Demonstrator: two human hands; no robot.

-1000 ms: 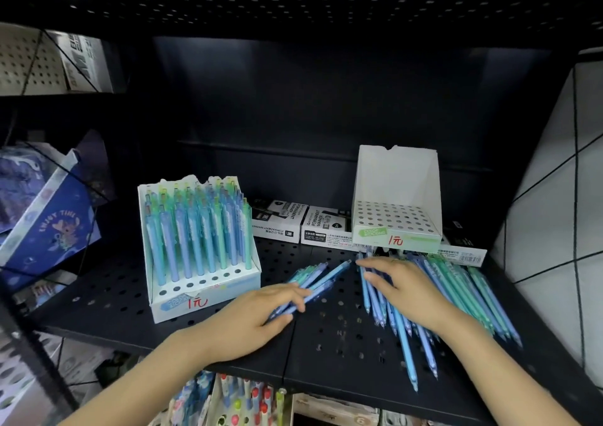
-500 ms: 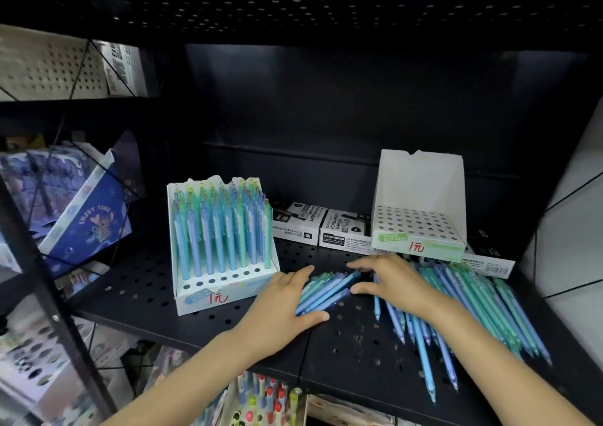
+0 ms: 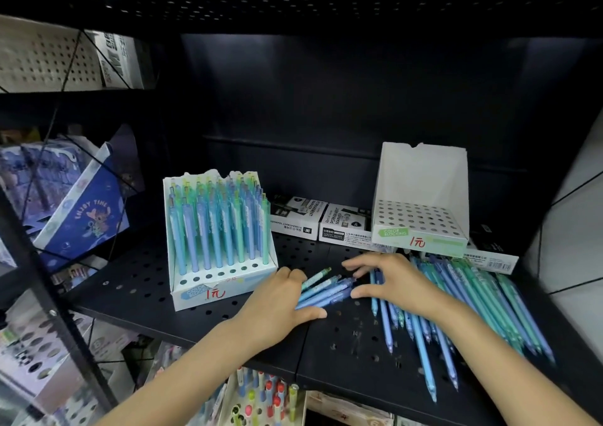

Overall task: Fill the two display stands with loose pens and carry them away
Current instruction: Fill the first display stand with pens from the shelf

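Loose blue and green plastic pens (image 3: 463,298) lie fanned across the black perforated metal shelf (image 3: 140,282), in front of the empty white cardboard display stand (image 3: 421,203), within reach of its holes. To that stand's left, the second white cardboard stand (image 3: 218,239) is nearly full; only its front row is open. Between the two stands, the left hand (image 3: 277,305) cups a small bundle of pens (image 3: 326,290), fingers curled round their near ends, while the right hand (image 3: 391,282), fingers spread and bent, presses against the bundle's far ends, probably to square it for lifting.
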